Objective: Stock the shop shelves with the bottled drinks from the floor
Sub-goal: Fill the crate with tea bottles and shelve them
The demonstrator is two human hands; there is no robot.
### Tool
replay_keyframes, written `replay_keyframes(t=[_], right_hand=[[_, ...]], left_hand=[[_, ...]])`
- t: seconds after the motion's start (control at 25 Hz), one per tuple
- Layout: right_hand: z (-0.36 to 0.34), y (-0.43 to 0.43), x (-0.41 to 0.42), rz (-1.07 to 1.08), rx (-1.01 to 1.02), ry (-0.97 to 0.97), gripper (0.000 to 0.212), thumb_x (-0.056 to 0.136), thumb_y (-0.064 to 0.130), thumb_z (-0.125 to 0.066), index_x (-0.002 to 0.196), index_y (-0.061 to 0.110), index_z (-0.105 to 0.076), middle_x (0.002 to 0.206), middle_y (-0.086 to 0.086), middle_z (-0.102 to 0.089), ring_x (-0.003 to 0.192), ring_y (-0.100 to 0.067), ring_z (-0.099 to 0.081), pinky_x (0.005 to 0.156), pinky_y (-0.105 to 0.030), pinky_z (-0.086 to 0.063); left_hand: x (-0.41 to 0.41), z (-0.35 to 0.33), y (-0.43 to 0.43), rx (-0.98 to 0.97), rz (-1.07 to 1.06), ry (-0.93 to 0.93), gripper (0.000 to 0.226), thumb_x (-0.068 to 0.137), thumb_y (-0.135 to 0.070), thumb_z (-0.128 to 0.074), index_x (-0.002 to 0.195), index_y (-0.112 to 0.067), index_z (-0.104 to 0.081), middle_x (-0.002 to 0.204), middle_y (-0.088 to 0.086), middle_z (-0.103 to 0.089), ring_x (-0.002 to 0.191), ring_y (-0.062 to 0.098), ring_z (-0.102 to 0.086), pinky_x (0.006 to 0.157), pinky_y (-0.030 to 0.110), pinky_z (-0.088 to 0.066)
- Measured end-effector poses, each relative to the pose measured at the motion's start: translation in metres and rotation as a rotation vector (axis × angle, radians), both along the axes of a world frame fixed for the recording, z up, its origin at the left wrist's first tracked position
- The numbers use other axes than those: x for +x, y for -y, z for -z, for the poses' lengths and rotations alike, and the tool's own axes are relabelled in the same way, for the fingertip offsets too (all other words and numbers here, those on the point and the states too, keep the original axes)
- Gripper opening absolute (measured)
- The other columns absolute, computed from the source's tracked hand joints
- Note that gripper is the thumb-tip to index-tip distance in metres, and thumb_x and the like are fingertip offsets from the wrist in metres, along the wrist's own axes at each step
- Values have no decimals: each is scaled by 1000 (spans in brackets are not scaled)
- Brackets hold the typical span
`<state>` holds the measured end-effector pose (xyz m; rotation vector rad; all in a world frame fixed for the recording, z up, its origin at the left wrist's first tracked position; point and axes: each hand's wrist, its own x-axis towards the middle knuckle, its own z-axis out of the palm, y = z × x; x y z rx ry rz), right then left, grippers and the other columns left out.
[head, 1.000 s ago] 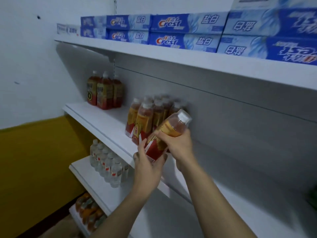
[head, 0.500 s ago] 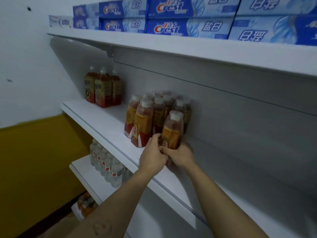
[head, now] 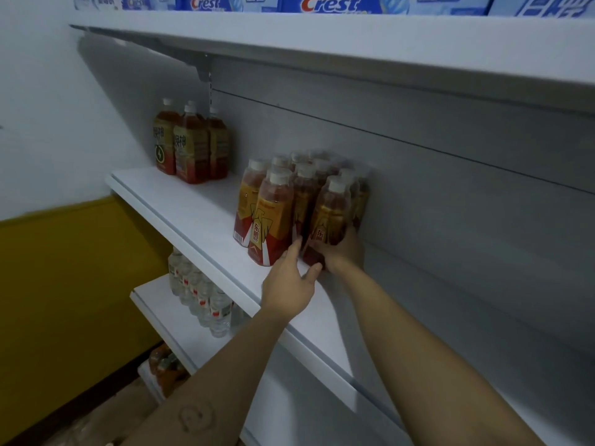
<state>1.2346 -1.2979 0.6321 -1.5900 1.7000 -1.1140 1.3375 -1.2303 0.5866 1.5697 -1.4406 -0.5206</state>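
On the white middle shelf [head: 193,214], a cluster of amber red-labelled plastic drink bottles [head: 273,217] is standing at frame centre. The left hand [head: 288,286], gripping the base half a second ago, is now hanging just off it, fingers apart. The amber white-capped bottle [head: 330,214], tilted a second ago, is standing upright at the cluster's right edge, cap up, the right hand [head: 343,252] clamping its fingers round the base.

Mid shelf [head: 193,204]: big bottles [head: 190,146] at back L; small-bottle cluster [head: 273,214] to their R, end bottle [head: 331,210] touching its R side. Toothpaste boxes [head: 328,3] on top shelf [head: 354,37], water bottles [head: 206,294] on lower shelf [head: 167,312].
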Motion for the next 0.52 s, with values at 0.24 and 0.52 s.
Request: replay_keyframes(t=[0.24,0.52], right_hand=[[11,11,13,148,23,-21,90,76,44,-79,145,9,-33,147,-12,-45,129,-31,-50,100,-41,-48],[9,-29,0,59,104,158,95,68,19,-88,146,9,-33,139,-11,-46,123,-29,-53,92,-27,-47]], left_hand=[[2,1,3,-54,-64,-72,63,91,-36,-64,146,-30,-36,134,-5,-56,118,14,-56,97,41,-50],[2,-6,-3,-68,-85,-133,55,92,-16,-63,142,-24,-42,128,-3,-61,112,16,-59,97,39,-52]])
